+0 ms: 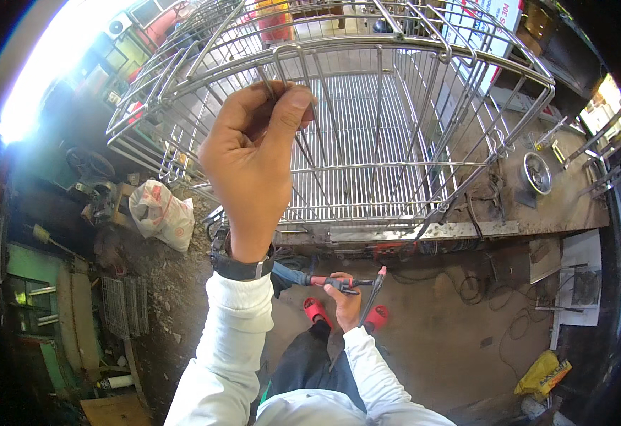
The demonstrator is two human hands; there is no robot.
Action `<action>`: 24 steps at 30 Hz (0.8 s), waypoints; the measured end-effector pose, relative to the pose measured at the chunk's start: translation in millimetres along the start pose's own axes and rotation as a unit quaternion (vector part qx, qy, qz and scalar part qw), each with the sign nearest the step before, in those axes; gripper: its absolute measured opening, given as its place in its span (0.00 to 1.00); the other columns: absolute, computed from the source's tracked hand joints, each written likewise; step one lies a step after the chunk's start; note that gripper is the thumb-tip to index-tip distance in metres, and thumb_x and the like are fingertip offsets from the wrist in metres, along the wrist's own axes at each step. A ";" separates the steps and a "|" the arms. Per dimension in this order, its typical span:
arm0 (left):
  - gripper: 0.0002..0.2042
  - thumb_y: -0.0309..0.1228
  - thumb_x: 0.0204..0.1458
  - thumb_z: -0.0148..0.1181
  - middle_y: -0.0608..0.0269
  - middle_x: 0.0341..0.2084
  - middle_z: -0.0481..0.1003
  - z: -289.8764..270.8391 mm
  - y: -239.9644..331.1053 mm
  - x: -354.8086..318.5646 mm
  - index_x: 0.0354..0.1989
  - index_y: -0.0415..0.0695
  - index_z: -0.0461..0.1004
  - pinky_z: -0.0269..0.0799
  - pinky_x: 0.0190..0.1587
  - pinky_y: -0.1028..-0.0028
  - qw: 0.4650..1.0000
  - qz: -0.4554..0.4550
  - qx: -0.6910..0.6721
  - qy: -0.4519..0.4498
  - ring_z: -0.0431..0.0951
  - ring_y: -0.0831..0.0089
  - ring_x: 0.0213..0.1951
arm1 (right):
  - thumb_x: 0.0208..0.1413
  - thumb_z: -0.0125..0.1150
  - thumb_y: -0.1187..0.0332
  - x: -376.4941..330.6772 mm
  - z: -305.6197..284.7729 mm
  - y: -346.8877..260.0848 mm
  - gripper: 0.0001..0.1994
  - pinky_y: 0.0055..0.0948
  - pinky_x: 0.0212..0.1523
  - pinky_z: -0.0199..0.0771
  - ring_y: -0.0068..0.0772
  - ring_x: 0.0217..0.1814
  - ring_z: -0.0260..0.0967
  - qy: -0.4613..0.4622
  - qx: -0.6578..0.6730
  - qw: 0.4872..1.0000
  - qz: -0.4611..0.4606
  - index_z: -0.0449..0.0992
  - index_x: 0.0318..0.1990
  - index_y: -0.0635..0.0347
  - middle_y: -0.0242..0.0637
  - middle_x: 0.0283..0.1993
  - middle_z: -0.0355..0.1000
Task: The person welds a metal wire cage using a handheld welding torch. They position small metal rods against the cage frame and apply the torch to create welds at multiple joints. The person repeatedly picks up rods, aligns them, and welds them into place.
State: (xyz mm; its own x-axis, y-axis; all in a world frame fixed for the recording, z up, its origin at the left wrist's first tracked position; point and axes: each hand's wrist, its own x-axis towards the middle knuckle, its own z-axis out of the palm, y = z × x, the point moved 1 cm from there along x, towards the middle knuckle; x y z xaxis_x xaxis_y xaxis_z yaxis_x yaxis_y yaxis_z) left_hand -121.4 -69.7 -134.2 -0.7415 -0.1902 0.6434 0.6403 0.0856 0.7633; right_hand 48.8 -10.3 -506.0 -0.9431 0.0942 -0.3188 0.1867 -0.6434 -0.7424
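Note:
A large silver wire cage (353, 167) with a slatted wire bottom stands in front of me on the workbench. My left hand (253, 135) is raised at its near top edge, thumb and fingers pinched on a bent wire loop (279, 62) at the rim. Exactly how that loop joins the rim is partly hidden by my fingers. Low down, below the bench edge, my right hand (348, 304) is closed round a welding torch with a red handle (319, 281) and a pink nozzle (383, 271). A blue sleeved cable (290, 277) runs left from the handle.
The workbench edge (424, 231) crosses the middle. A round metal ring (536, 172) lies on the bench at right. Black cables (472, 290) coil on the floor. A white sack (161, 214) stands at left, and a yellow bag (543, 375) lies at lower right.

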 end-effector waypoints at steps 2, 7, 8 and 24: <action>0.11 0.26 0.58 0.70 0.59 0.34 0.83 2.3 -0.9 -0.8 0.44 0.33 0.79 0.79 0.42 0.78 1.000 -0.020 -0.012 0.003 0.83 0.76 0.36 | 0.53 0.70 0.77 -2.1 0.5 -14.0 0.19 0.26 0.57 0.73 0.24 0.47 0.75 -0.019 -0.020 1.000 0.011 0.75 0.52 0.62 0.30 0.43 0.77; 0.10 0.26 0.58 0.70 0.59 0.35 0.84 3.7 -4.5 -1.6 0.45 0.33 0.79 0.79 0.43 0.79 0.999 -0.033 -0.021 0.005 0.84 0.77 0.37 | 0.53 0.71 0.76 -16.8 45.3 -80.3 0.19 0.29 0.57 0.74 0.24 0.48 0.75 -0.082 -0.043 0.995 0.027 0.75 0.52 0.59 0.30 0.45 0.77; 0.10 0.26 0.58 0.70 0.59 0.35 0.84 4.8 -4.5 -0.7 0.45 0.34 0.80 0.79 0.43 0.79 0.999 -0.041 -0.023 0.005 0.84 0.77 0.37 | 0.53 0.71 0.76 -19.5 51.8 -89.0 0.19 0.29 0.57 0.74 0.24 0.48 0.75 -0.098 -0.064 0.993 0.020 0.75 0.52 0.60 0.30 0.45 0.77; 0.07 0.23 0.60 0.64 0.60 0.37 0.84 -1.4 0.0 3.1 0.45 0.36 0.81 0.78 0.45 0.76 0.995 -0.072 -0.007 -0.074 0.84 0.75 0.39 | 0.54 0.68 0.71 -68.3 32.7 -150.0 0.21 0.32 0.57 0.74 0.26 0.51 0.72 -0.068 -0.136 0.985 -0.077 0.74 0.55 0.64 0.34 0.49 0.74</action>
State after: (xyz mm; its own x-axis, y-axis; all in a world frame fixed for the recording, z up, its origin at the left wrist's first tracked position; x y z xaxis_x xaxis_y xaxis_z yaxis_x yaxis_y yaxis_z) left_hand -123.5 -71.6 -132.3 -0.8461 -0.0524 0.5304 0.5279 0.0545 0.8476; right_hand 76.3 54.9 -353.5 -0.9907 0.0608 -0.1213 0.0871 -0.4004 -0.9122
